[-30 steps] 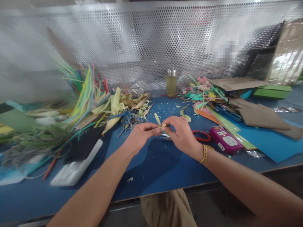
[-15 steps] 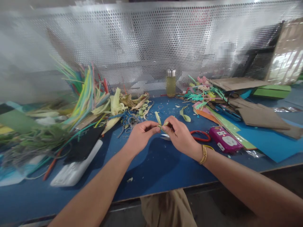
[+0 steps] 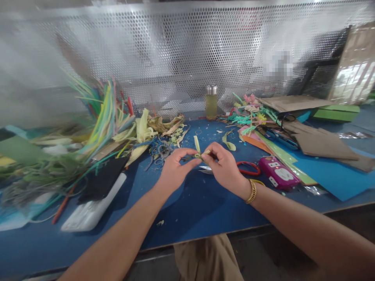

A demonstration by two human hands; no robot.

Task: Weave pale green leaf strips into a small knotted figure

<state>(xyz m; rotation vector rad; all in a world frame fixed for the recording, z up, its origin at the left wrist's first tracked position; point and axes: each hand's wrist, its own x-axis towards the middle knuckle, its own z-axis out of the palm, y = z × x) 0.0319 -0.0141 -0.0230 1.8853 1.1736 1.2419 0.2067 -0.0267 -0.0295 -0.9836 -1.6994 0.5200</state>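
Between my fingertips is a small pale green strip of corn husk (image 3: 197, 144), one end standing up and the rest folded or knotted where I grip it. My left hand (image 3: 177, 168) pinches it from the left with thumb and forefinger. From the right, my right hand (image 3: 223, 166), below a gold bracelet, pinches the same piece. Scissors with red handles (image 3: 249, 168) lie on the table, their blades partly behind my right hand. Just beyond it rests a loose curled husk piece (image 3: 229, 141). A heap of husks (image 3: 145, 127) lies beyond my left hand.
On the blue table (image 3: 202, 212), a magenta electric box (image 3: 278, 173) sits right, near blue paper (image 3: 336, 175) and cardboard (image 3: 325, 144). A bottle (image 3: 211, 102) stands at the back by a perforated metal panel (image 3: 187, 50). Left are colourful strips (image 3: 104, 117) and a white case (image 3: 93, 212).
My left fingers have opened out a little and shifted their pinch at the knotted part. The husk's upright end stands slightly higher. Things on the table have stayed put.
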